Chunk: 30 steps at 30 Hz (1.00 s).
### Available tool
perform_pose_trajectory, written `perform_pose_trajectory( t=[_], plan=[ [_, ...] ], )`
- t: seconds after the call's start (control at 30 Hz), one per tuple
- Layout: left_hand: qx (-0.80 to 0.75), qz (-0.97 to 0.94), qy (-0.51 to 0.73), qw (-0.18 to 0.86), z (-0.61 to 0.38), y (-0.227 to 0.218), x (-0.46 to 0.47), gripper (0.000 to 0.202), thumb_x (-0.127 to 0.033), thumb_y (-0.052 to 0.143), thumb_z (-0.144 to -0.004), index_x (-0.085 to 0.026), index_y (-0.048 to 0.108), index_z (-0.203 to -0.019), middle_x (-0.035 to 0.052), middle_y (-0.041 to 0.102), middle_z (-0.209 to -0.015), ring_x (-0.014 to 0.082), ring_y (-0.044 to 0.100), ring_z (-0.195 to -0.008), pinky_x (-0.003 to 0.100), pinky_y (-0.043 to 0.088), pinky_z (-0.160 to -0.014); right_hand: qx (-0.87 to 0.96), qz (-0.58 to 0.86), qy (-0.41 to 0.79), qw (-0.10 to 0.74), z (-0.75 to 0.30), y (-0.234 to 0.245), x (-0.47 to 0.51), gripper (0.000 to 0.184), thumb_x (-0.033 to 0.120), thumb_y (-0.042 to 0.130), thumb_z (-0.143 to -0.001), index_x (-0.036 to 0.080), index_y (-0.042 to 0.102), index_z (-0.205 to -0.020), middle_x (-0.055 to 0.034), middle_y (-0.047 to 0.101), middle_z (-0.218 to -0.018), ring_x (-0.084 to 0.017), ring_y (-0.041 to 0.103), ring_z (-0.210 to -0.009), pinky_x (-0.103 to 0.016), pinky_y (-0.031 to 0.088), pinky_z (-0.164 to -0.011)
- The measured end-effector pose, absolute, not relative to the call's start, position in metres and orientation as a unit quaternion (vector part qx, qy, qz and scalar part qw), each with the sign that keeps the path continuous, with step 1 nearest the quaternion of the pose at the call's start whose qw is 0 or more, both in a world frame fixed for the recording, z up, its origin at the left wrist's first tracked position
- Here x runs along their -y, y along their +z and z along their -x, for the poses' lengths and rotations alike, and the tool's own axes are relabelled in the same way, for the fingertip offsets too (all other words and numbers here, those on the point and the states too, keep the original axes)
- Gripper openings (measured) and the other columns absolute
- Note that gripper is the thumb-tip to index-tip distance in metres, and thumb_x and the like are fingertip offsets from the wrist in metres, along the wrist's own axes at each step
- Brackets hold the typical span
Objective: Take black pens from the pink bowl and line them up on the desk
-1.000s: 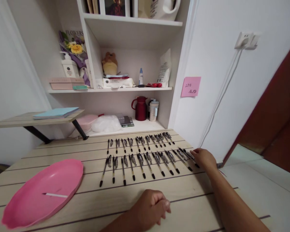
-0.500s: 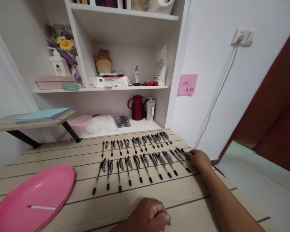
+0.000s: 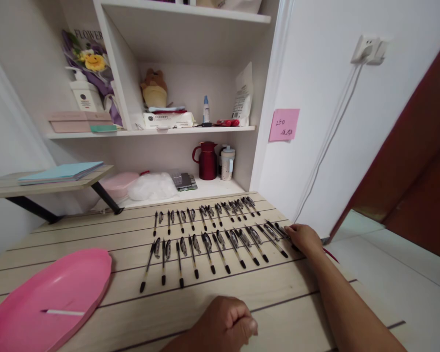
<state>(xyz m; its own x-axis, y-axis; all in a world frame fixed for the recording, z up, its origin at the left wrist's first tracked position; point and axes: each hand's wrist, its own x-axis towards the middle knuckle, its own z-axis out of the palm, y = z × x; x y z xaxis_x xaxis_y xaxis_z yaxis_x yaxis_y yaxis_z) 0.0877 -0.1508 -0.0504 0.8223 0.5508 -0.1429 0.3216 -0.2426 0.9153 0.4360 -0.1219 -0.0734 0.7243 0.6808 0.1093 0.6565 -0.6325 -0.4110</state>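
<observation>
Two rows of black gel pens lie across the wooden table, each with a separate clear, black-clipped cap beside it. The back row [image 3: 205, 219] is nearer the shelf, and the front row [image 3: 212, 256] nearer me. At the front row's right end, my right hand [image 3: 305, 239] is closed with fingertips on a pen [image 3: 286, 234], which it partly hides. My left hand [image 3: 231, 320] rests as a fist on the table in front of the rows, with nothing showing out of it.
A pink tray [image 3: 99, 288] at left holds a thin white stick with a dark tip [image 3: 64, 312]. Behind it stands a small raised shelf [image 3: 77, 181] with blue paper. A white shelf unit [image 3: 242, 129] backs the table, a red jug [image 3: 208, 161] on it. The wall [image 3: 315, 161] borders the right.
The view has shifted slightly. My right hand stays at the right end of the front row, and my left fist has hardly moved.
</observation>
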Motion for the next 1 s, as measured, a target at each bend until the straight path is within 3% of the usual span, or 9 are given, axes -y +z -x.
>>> perform_pose_trajectory(
  t=[0.27,0.57,0.8,0.9,1.0],
  plan=[
    [-0.307,-0.746,0.067,0.587,-0.089,-0.042,0.153,0.025,-0.033,0.044,-0.075,-0.014,0.061,-0.073,-0.0023,0.047,-0.058,0.0068,0.044,-0.048,0.017,0.031,-0.045,0.338,0.901,0.012,0.27,-0.451,-0.07,0.133,0.039,0.04,0.039,-0.077,0.016,0.069,-0.087,-0.0124,0.069,-0.085,-0.023,0.061,-0.077,-0.027,0.038,-0.059],
    [-0.286,-0.745,0.093,0.596,-0.09,-0.053,0.15,0.025,-0.033,0.045,-0.076,-0.013,0.06,-0.072,-0.0019,0.051,-0.058,0.0061,0.045,-0.045,0.017,0.033,-0.044,0.388,0.889,0.12,0.213,-0.437,-0.064,0.148,0.033,0.05,0.056,-0.063,0.019,0.066,-0.064,-0.0081,0.067,-0.066,-0.02,0.061,-0.064,-0.027,0.037,-0.054],
    [-0.29,-0.734,0.102,0.606,-0.089,-0.048,0.152,0.023,-0.03,0.046,-0.075,-0.013,0.059,-0.07,-0.0024,0.051,-0.057,0.0056,0.044,-0.045,0.018,0.032,-0.045,0.418,0.891,0.085,0.157,-0.421,-0.058,0.145,0.017,0.032,0.056,-0.063,0.018,0.064,-0.06,-0.0094,0.067,-0.066,-0.021,0.06,-0.065,-0.026,0.036,-0.053],
    [-0.291,-0.707,0.112,0.635,-0.09,-0.052,0.151,0.024,-0.034,0.048,-0.075,-0.012,0.059,-0.07,-0.0018,0.051,-0.057,0.0056,0.043,-0.043,0.018,0.03,-0.041,0.407,0.887,0.076,0.205,-0.414,-0.045,0.148,0.019,0.032,0.054,-0.067,0.017,0.063,-0.062,-0.009,0.066,-0.065,-0.02,0.06,-0.064,-0.026,0.036,-0.053],
    [-0.292,-0.626,0.196,0.696,-0.094,-0.057,0.143,0.03,-0.04,0.053,-0.073,-0.012,0.058,-0.083,-0.0003,0.053,-0.062,0.0068,0.045,-0.044,0.02,0.034,-0.041,0.419,0.833,0.142,0.331,-0.384,-0.028,0.159,0.023,0.038,0.05,-0.071,0.017,0.059,-0.065,-0.0044,0.062,-0.059,-0.016,0.057,-0.058,-0.024,0.037,-0.052]
  ],
)
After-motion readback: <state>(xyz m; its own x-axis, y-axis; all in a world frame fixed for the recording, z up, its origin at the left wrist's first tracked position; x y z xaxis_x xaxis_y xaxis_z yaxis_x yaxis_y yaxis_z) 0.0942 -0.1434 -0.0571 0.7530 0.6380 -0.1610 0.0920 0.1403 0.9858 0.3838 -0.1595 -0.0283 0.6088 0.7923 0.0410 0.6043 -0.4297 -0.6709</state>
